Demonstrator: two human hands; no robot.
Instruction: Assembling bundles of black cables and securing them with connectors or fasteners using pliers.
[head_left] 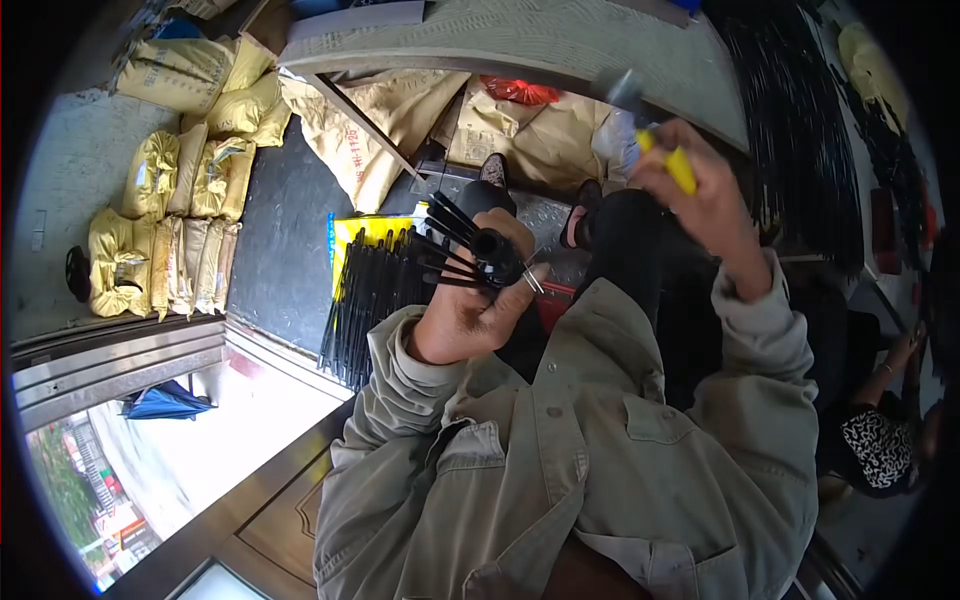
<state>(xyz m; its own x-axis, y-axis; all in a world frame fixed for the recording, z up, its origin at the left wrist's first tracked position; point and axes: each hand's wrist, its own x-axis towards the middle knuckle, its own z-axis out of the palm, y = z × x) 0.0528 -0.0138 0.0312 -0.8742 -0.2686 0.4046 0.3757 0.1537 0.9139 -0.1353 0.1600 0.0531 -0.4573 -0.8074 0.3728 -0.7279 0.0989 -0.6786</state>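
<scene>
Head camera showed the left hand (470, 315) closed around a black hub with thin rods (500, 264), thumb and fingertips meeting at its side; to its right and farther out, the right hand (708, 188) was raised, bent at the wrist, curled tightly around a yellow-handled tool (681, 171) with a blurred head. Just left of the left grip stood bundled black rods (370, 290); beyond them, a tan sack (355, 140) bore red printed characters.
</scene>
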